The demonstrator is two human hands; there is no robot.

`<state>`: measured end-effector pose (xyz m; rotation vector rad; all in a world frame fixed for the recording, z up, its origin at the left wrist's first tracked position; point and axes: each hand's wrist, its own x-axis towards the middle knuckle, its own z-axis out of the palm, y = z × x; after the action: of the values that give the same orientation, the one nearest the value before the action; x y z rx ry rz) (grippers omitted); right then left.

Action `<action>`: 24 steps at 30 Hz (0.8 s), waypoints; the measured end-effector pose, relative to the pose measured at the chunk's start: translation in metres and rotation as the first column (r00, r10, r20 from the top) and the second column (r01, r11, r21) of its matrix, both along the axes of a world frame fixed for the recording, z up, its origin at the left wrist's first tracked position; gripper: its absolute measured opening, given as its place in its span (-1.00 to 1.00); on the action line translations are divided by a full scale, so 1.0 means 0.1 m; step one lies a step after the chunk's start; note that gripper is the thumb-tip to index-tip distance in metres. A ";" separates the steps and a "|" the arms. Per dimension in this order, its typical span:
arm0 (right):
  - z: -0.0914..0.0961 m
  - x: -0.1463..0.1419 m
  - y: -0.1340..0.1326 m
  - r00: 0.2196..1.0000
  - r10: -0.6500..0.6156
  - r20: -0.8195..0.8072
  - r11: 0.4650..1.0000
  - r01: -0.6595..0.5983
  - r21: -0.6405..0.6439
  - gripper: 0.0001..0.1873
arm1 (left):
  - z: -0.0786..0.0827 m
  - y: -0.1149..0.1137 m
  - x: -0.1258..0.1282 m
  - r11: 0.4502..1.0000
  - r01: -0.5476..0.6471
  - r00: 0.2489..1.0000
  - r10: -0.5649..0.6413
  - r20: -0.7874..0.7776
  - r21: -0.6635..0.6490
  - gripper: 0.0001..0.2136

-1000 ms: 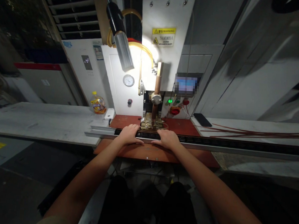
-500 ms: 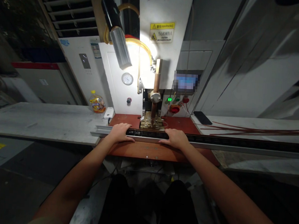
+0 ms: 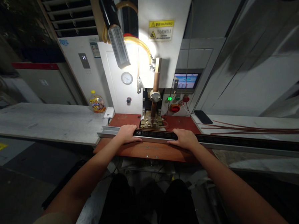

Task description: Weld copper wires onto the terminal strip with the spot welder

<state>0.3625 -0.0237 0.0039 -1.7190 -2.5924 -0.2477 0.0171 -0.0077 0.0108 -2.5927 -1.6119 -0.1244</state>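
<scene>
A long metal rail with a dark strip along it (image 3: 238,142) lies across the reddish work plate (image 3: 149,151) in front of a white press machine (image 3: 158,45). My left hand (image 3: 127,134) rests on the rail near its left end, fingers curled over it. My right hand (image 3: 185,138) grips the rail further right in the same way. Between my hands, the machine's copper rod (image 3: 156,85) comes down to a brass fixture (image 3: 151,122) just behind the rail.
A lamp (image 3: 115,36) shines from the upper left. A juice bottle (image 3: 97,103) and a small white box (image 3: 109,113) sit on the left bench (image 3: 38,121). A phone (image 3: 202,117) and thin reddish rods (image 3: 258,130) lie on the right. Buttons and a screen (image 3: 186,80) are behind.
The rail has slid to the right; its left end now lies nearer the machine. Both my hands moved right with it and stand wider apart.
</scene>
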 end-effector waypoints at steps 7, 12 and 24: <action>0.07 -0.01 -0.04 0.998 -0.038 0.043 0.999 0.038 0.014 -0.23 | -0.07 0.01 0.12 0.998 0.053 0.998 -0.053 0.015 0.033 -0.33; 0.13 -0.24 -0.09 0.999 0.033 0.026 0.999 -0.034 0.019 -0.24 | -0.14 0.03 0.21 0.996 0.071 0.997 -0.072 0.036 0.052 -0.26; 0.10 -0.44 -0.06 0.998 0.062 -0.028 0.998 -0.062 0.002 -0.33 | -0.12 -0.05 0.57 0.994 0.069 0.997 -0.073 0.041 0.083 -0.31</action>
<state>0.3181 -0.0296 0.0138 -1.6256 -2.6199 -0.2218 0.0738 -0.0124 -0.0011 -2.6037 -1.4953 -0.2482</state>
